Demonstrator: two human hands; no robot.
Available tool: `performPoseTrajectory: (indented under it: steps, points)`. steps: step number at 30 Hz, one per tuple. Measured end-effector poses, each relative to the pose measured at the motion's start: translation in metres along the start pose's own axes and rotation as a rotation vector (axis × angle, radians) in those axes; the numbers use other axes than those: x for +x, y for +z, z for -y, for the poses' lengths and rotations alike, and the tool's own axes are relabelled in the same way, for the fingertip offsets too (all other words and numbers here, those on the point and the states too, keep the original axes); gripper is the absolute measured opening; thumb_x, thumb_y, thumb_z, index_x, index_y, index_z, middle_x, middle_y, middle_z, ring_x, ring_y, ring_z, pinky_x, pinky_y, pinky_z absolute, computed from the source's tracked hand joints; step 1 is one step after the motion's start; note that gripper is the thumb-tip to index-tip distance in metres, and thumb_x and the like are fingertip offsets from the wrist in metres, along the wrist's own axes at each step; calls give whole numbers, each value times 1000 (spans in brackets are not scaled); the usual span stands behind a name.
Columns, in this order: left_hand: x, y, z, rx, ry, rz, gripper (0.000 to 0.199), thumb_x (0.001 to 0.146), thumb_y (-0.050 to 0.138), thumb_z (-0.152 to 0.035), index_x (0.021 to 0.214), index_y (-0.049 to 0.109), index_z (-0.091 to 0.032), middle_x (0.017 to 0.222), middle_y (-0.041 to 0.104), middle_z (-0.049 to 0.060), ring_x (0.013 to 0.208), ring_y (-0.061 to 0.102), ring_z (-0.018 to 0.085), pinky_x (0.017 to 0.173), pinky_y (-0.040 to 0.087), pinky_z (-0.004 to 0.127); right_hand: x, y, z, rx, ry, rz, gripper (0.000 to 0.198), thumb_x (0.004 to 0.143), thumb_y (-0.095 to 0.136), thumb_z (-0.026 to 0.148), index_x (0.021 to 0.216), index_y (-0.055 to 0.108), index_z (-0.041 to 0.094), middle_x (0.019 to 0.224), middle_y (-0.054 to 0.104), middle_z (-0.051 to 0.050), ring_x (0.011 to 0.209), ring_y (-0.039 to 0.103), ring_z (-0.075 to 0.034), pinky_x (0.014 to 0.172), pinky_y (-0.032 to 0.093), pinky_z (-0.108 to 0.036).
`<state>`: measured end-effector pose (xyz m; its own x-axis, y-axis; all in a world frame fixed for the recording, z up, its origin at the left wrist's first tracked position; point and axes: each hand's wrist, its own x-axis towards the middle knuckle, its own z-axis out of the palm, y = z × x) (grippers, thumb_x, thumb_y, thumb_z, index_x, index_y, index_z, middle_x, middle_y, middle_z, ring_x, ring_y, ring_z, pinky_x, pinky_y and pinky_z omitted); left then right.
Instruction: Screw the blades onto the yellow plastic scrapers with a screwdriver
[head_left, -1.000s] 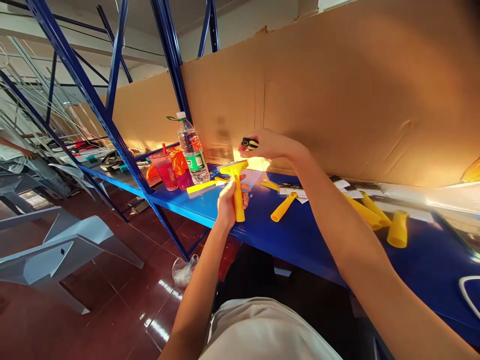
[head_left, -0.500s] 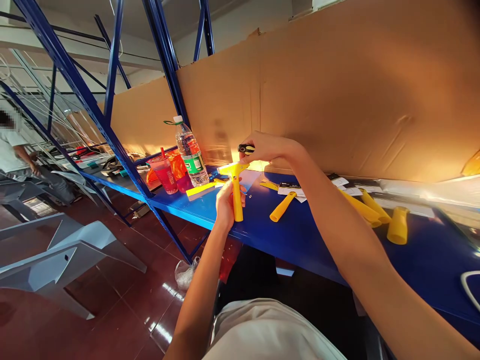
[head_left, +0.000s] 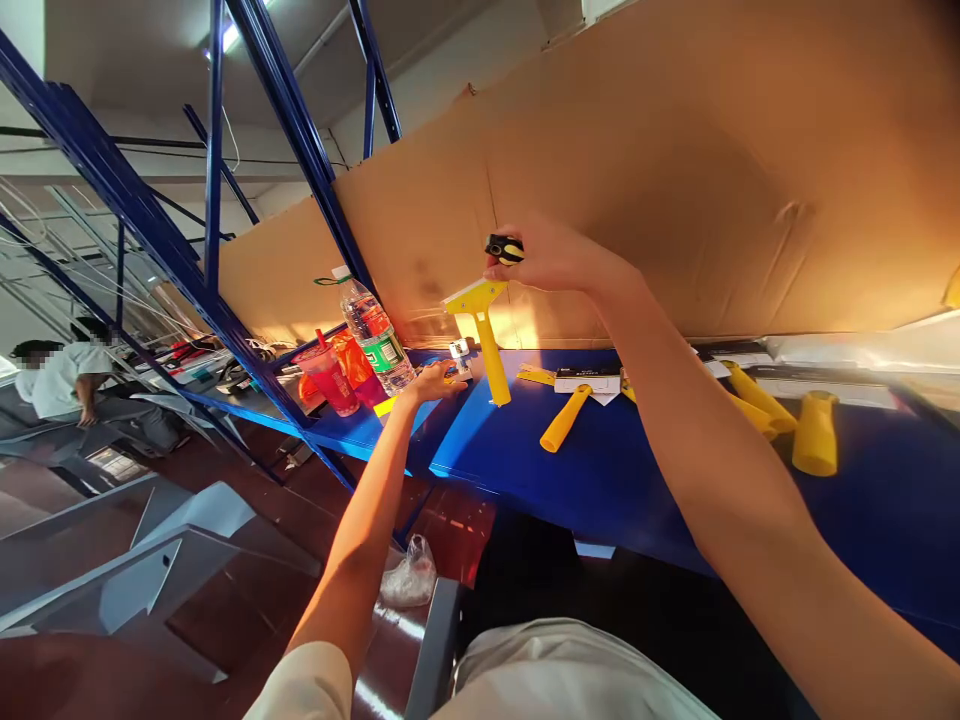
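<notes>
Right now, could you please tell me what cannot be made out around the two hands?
All in the head view:
Black-and-yellow tool: part is hidden by the right hand.
Left hand: too small to tell whether its fingertips grip anything.
Yellow strip: partly hidden behind the left wrist.
Yellow handle: one end hidden behind the right forearm.
Printed card: lettering too small to read.

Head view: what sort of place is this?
Probably a workshop or small assembly area: a long blue metal workbench, yellow tubular plastic handles lying on it, and a T-shaped yellow plastic tool held in the right hand.
</notes>
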<state>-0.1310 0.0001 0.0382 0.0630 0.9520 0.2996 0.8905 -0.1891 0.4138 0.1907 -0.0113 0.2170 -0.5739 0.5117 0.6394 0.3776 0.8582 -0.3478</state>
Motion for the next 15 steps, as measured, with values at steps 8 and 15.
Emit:
performPoseTrajectory:
  steps: [8,15]
  points:
    - [10,20,7,109,8,-89,23,105,68,-36,108,79,-16,101,80,19,116,76,39,111,50,50,-13,-16,1,-37,49,-27,9,99,77,24,99,75,16,84,66,0,72,49,-10,65,33,-31]
    - [0,14,-11,-144,83,-430,31,116,52,-39,130,71,-19,132,76,17,123,70,30,111,50,44,-17,-16,11,-23,82,-19,8,99,78,23,96,73,17,74,57,3,62,44,-8,59,31,-31]
